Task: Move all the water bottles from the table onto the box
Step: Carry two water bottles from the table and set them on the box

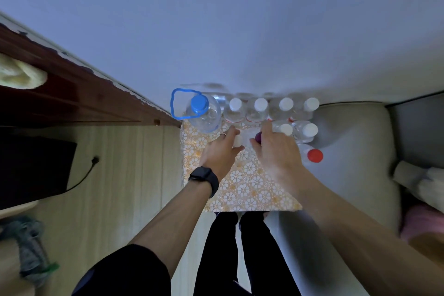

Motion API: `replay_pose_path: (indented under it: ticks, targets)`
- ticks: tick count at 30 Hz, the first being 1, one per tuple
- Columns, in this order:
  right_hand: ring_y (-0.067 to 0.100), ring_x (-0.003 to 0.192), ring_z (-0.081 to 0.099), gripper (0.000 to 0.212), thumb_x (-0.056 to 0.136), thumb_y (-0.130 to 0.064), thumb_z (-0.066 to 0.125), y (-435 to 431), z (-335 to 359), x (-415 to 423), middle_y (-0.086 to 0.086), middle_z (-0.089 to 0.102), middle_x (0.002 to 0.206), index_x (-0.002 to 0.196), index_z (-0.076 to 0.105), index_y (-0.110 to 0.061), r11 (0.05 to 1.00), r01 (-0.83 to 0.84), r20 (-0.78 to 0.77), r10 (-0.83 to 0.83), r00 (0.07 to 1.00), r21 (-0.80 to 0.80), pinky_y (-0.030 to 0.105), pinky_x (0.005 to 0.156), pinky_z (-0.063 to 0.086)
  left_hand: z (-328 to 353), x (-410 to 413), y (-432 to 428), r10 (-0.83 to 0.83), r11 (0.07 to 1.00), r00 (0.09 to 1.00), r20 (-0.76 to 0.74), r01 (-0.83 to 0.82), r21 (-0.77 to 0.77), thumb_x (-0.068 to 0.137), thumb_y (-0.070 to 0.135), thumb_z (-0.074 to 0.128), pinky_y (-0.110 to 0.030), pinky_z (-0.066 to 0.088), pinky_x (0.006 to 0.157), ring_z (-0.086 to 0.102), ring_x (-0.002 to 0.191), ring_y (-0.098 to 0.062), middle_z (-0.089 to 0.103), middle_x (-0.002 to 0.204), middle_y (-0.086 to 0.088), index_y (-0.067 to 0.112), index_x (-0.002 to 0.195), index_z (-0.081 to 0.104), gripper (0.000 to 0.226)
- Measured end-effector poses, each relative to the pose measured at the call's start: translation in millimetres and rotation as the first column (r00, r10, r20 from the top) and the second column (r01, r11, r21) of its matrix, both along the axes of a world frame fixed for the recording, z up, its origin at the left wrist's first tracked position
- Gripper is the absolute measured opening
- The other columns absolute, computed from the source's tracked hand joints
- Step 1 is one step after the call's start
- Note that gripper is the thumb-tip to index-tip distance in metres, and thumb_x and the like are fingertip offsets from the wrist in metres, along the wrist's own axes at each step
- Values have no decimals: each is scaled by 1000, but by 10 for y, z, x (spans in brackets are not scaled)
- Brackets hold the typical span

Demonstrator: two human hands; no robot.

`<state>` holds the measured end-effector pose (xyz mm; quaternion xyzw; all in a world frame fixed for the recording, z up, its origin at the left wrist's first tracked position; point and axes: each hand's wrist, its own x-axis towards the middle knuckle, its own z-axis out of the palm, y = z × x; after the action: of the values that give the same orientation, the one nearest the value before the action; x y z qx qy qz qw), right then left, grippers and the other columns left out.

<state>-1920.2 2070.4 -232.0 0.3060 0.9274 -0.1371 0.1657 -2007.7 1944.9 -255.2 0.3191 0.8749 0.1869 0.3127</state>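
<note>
Several clear water bottles with white caps (261, 104) stand in a row along the far edge of a floral-patterned top (242, 190), and two more (310, 130) stand just behind my right hand. A large bottle with a blue cap and blue handle (199, 104) stands at the far left corner. A red-capped bottle (315, 155) sits at the right edge, by the grey surface. My left hand (222, 151), with a black watch on the wrist, grips a small white-capped bottle (237, 140). My right hand (276, 151) grips a purple-capped bottle (258, 137); its body is hidden.
A grey cushioned surface (355, 151) lies to the right of the floral top. A dark wooden ledge (84, 94) runs along the left, above a wood floor (134, 170) with a black cable (89, 170). The wall is directly behind the bottles. My legs stand below the near edge.
</note>
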Motion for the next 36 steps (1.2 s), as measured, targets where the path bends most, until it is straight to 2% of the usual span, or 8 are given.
replay_pose_path:
  ticks: [3, 7, 13, 20, 26, 29, 33, 36]
  targets:
    - [36, 83, 70, 46, 103, -41, 48, 22, -109, -68, 13, 72, 92, 130, 40, -5, 998, 51, 12, -50, 999, -23, 38, 58, 48, -49, -43, 85, 43, 999, 999, -22, -43, 15, 98, 38, 60, -40, 48, 83, 66, 102, -30, 68, 119, -5, 19, 132, 51, 40]
    - [38, 84, 69, 36, 103, -34, 51, 12, -194, -111, 15, 71, 93, 124, 43, -5, 991, 92, 24, -90, 996, -94, 38, 56, 42, -55, -113, 137, 92, 994, 996, 5, -92, 55, 95, 36, 65, -45, 51, 89, 63, 107, -29, 65, 123, -6, 18, 131, 55, 42]
    - [32, 74, 67, 28, 100, -9, 53, 33, -174, -94, 11, 67, 85, 127, 45, -7, 998, 47, 39, -45, 998, -49, 35, 53, 40, -99, -74, 5, 116, 991, 992, 43, -119, 69, 86, 29, 76, -49, 53, 90, 60, 115, -32, 46, 147, -3, 21, 134, 50, 55]
    - [35, 83, 67, 28, 102, -7, 45, -10, -198, -84, 17, 65, 102, 130, 40, -7, 999, 27, 52, -25, 998, -39, 38, 56, 37, -166, -5, 129, 157, 987, 985, 71, -160, 26, 96, 21, 64, -47, 50, 84, 61, 106, -38, 53, 137, -9, 21, 140, 41, 50]
    - [33, 88, 66, 37, 98, -3, 49, -54, -171, -79, 16, 62, 108, 133, 38, -8, 997, 60, 92, -56, 994, -50, 37, 57, 38, -202, 96, 168, 293, 954, 951, 99, -298, 42, 97, 17, 61, -34, 38, 72, 63, 101, -36, 60, 124, -12, 24, 141, 43, 47]
    - [33, 90, 67, 38, 100, -5, 47, -72, -141, -75, 15, 64, 109, 137, 37, -8, 996, 76, 108, -70, 992, -51, 36, 57, 39, -192, 74, 148, 245, 968, 965, 88, -249, 32, 97, 21, 62, -36, 41, 74, 63, 104, -37, 57, 130, -10, 25, 141, 42, 48]
    - [30, 86, 67, 66, 97, 0, 49, -76, -30, -55, 13, 66, 104, 154, 18, -10, 997, 60, 112, -55, 992, -42, 36, 54, 43, -21, -22, 97, 193, 981, 978, 76, -191, -39, 96, 27, 63, -43, 52, 80, 63, 107, -36, 54, 136, -10, 25, 142, 38, 52]
    - [27, 81, 66, 72, 95, -7, 58, -138, 222, 62, 10, 64, 98, 154, 17, -13, 993, 74, 54, -69, 996, -89, 38, 57, 53, 232, -23, 102, 164, 984, 986, 35, -161, -79, 98, 27, 56, -46, 54, 79, 63, 107, -37, 55, 135, -13, 21, 145, 34, 52]
